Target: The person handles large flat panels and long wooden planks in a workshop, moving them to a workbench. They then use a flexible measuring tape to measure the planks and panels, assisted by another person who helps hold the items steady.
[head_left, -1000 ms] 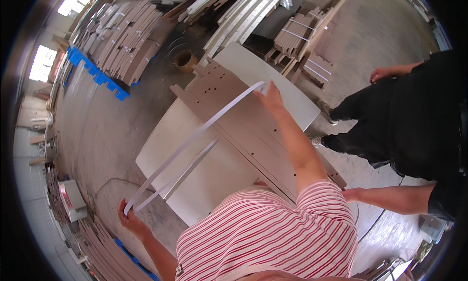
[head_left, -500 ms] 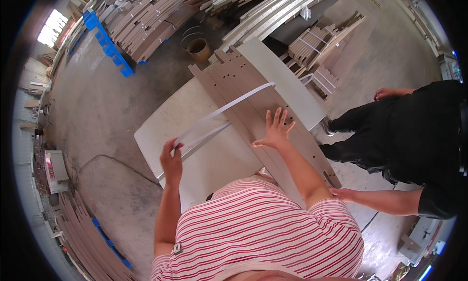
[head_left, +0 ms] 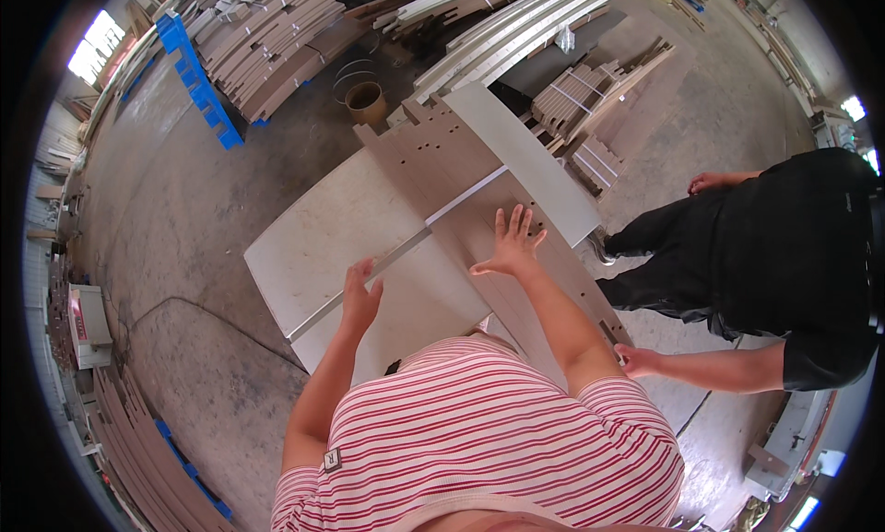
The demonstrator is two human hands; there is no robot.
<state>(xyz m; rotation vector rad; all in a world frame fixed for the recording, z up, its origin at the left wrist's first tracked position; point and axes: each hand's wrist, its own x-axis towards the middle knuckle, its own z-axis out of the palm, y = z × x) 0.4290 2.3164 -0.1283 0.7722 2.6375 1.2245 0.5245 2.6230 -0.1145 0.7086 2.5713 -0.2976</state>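
A bundle of brown boards (head_left: 438, 171) with small dark holes lies across a pale, two-part work surface (head_left: 318, 214). A white strap (head_left: 468, 195) lies tight across the bundle, in line with a slot (head_left: 318, 318) in the surface. My right hand (head_left: 513, 246) rests on the boards with its fingers spread. Over the slot, left of the bundle, my left hand (head_left: 361, 290) has its thumb and fingers apart, holding nothing that I can see. At the bundle's near right end a co-worker's hand (head_left: 636, 360) touches the boards.
A co-worker in black (head_left: 784, 265) stands close on the right. Stacked boards (head_left: 267, 53) with a blue pallet (head_left: 201, 85) lie at the far left, near a brown bucket (head_left: 366, 103). Strapped board bundles (head_left: 576, 99) sit beyond the surface. A dark cable (head_left: 212, 315) crosses the floor.
The strap was a raised loop in my left hand; it now lies flat on the boards. My left hand has let go and moved right. My right hand stays spread on the boards.
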